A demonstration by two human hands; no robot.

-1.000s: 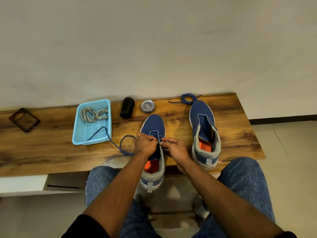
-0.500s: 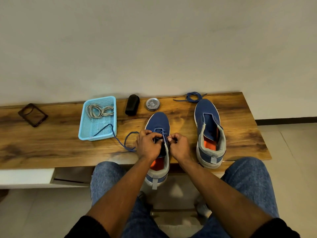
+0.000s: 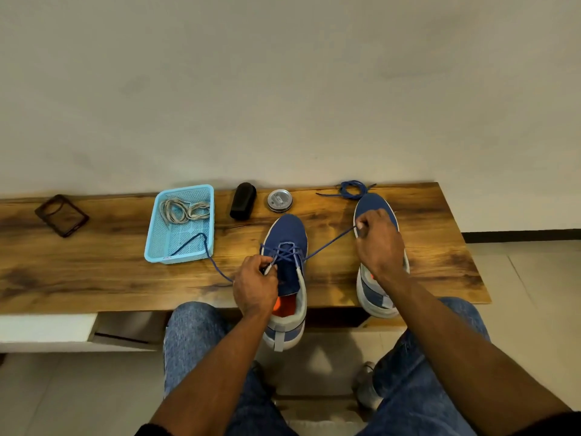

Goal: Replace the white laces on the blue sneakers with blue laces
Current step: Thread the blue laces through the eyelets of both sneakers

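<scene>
Two blue sneakers stand on the wooden bench [image 3: 94,278]. The left sneaker [image 3: 287,234] has a blue lace [image 3: 327,245] crossed through its front eyelets. My left hand [image 3: 254,284] grips the sneaker's left eyelet edge. My right hand [image 3: 379,243] pinches one end of that lace, which runs taut up and right over the right sneaker [image 3: 374,204]. The lace's other end trails left into the light blue basket [image 3: 151,247]. A second blue lace [image 3: 352,188] lies coiled beyond the right sneaker's toe. The white laces [image 3: 182,210] lie in the basket.
A black oblong case [image 3: 242,201] and a round metal tin [image 3: 279,200] stand at the back of the bench. A dark square frame [image 3: 61,215] lies at far left. My knees in jeans are under the bench's front edge; the wall is close behind.
My right hand has left the left sneaker's tongue and drawn the lace end out to the upper right until it is taut. My left hand stays on the sneaker.
</scene>
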